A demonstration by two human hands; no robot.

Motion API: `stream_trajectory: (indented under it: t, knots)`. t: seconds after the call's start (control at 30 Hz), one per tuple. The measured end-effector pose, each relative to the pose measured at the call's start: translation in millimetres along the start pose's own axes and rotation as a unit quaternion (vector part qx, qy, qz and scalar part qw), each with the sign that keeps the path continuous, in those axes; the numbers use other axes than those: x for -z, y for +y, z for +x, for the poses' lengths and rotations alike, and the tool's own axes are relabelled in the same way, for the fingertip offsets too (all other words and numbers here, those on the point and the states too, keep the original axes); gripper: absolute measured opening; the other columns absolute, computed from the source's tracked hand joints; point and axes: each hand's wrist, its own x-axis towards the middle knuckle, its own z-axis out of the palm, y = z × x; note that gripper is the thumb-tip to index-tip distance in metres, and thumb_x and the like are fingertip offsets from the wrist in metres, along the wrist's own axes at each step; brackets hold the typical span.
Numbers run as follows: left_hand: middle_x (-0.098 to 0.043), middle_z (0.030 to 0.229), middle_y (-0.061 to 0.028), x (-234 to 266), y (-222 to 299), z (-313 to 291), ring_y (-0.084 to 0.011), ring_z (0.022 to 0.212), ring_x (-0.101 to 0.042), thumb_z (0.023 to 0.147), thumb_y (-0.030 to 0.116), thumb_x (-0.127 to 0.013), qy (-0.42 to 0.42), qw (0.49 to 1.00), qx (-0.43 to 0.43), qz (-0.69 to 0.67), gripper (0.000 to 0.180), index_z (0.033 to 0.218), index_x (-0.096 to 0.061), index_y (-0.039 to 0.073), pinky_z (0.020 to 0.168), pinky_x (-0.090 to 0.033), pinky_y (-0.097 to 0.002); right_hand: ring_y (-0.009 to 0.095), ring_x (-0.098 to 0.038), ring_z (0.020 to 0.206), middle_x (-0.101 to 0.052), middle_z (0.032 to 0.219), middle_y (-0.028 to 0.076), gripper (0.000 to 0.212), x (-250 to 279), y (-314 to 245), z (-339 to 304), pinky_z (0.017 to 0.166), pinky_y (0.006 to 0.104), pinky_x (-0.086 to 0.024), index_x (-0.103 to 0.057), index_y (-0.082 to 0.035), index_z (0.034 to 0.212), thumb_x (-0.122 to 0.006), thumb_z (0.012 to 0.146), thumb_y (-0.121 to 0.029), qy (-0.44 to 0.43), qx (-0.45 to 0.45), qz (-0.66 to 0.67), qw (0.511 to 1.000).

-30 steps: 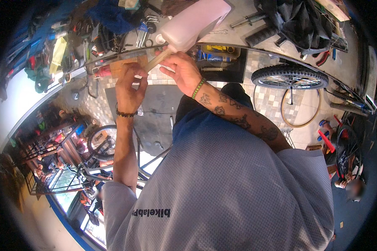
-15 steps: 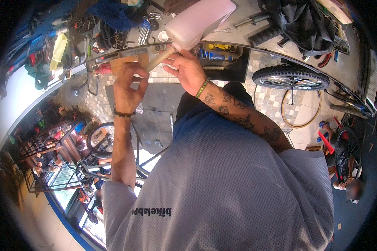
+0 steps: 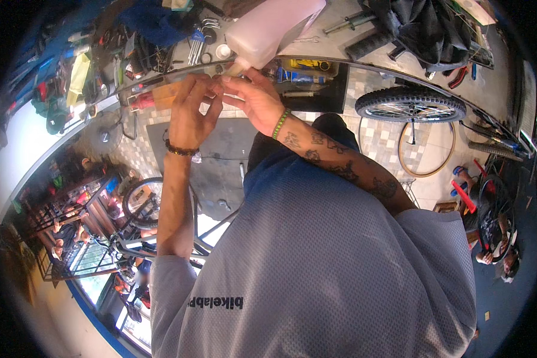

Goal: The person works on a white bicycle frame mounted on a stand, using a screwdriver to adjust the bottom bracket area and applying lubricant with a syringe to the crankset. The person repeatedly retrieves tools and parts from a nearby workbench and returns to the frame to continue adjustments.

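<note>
A translucent plastic jug (image 3: 274, 30) with a pinkish tint lies tilted at the bench edge, its neck toward me. From the neck sticks a pale spout (image 3: 235, 68), its lower end covered by my fingers. My right hand (image 3: 259, 104) wraps thumb and fingers around this spout just below the jug. Beside it, my left hand (image 3: 194, 110) has its fingertips pinched together at the spout's end, touching or nearly touching the right thumb. What the left fingertips hold is hidden.
On the bench are a set of hex keys (image 3: 197, 45), a small white cup (image 3: 223, 51), a wrench (image 3: 307, 40) and black fabric (image 3: 423, 36). A bicycle wheel (image 3: 410, 107) stands below the bench to the right. A person with a wheel (image 3: 496, 215) is at far right.
My left hand has moved up and right toward the right hand, and their fingers now meet at the spout. Less of the pale spout shows. The view has shifted slightly.
</note>
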Motion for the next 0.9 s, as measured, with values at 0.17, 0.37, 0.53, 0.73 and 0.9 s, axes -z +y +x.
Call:
stream_trajectory:
  t: [0.17, 0.37, 0.53, 0.73, 0.9]
  knots:
    - [-0.066, 0.115, -0.0103, 0.7, -7.8, 1.3, -0.021, 0.093, -0.076, 0.089, -0.007, -0.077, -0.025, 0.999, 0.019, -0.029, 0.021, 0.107, -0.068, 0.0, 0.075, -0.068, -0.0335, 0.019, -0.072, 0.107, -0.075, 0.115, 0.009, 0.018, 0.9, -1.0, 3.8, 0.098, 0.0376, -0.06, -0.07, -0.005, 0.111, -0.076, 0.102, -0.02, -0.012, -0.007, -0.001, 1.0]
    - [-0.068, 0.109, -0.0114, -7.2, -17.4, -3.5, -0.0207, 0.089, -0.075, 0.088, -0.006, -0.078, -0.003, 0.995, 0.049, -0.082, 0.026, 0.111, -0.068, -0.001, 0.075, -0.066, -0.0325, 0.022, -0.074, 0.104, -0.074, 0.112, 0.01, 0.02, 9.7, 8.6, 8.0, 0.099, 0.038, -0.062, -0.069, -0.001, 0.111, -0.075, 0.102, -0.018, 0.002, 0.008, 0.028, 1.0]
    - [-0.07, 0.108, -0.0108, -11.6, -22.6, -9.1, -0.0214, 0.089, -0.075, 0.086, -0.006, -0.08, -0.009, 0.997, 0.053, -0.057, 0.029, 0.112, -0.069, 0.0, 0.072, -0.066, -0.0325, 0.024, -0.072, 0.11, -0.074, 0.114, 0.011, 0.019, 17.8, 10.6, 7.1, 0.105, 0.0396, -0.058, -0.067, -0.001, 0.116, -0.073, 0.104, -0.015, 0.011, -0.01, 0.028, 0.999]
    - [-0.069, 0.105, -0.0112, -16.2, -21.5, -9.1, -0.0216, 0.083, -0.072, 0.084, -0.004, -0.082, -0.001, 1.0, 0.024, -0.016, 0.029, 0.108, -0.067, 0.0, 0.069, -0.064, -0.0327, 0.019, -0.072, 0.101, -0.073, 0.107, 0.007, 0.02, 16.4, 11.3, 8.4, 0.094, 0.0361, -0.062, -0.07, -0.005, 0.111, -0.078, 0.101, -0.021, 0.046, -0.014, -0.008, 0.999]
    - [-0.068, 0.099, -0.01, -18.2, -25.4, -9.9, -0.0199, 0.076, -0.067, 0.084, -0.003, -0.083, 0.006, 0.999, 0.032, -0.037, 0.026, 0.102, -0.065, 0.001, 0.066, -0.061, -0.0324, 0.017, -0.073, 0.091, -0.073, 0.103, 0.005, 0.02, 15.4, 11.2, 6.8, 0.085, 0.0343, -0.064, -0.071, -0.006, 0.108, -0.08, 0.099, -0.021, 0.039, -0.006, -0.007, 0.999]
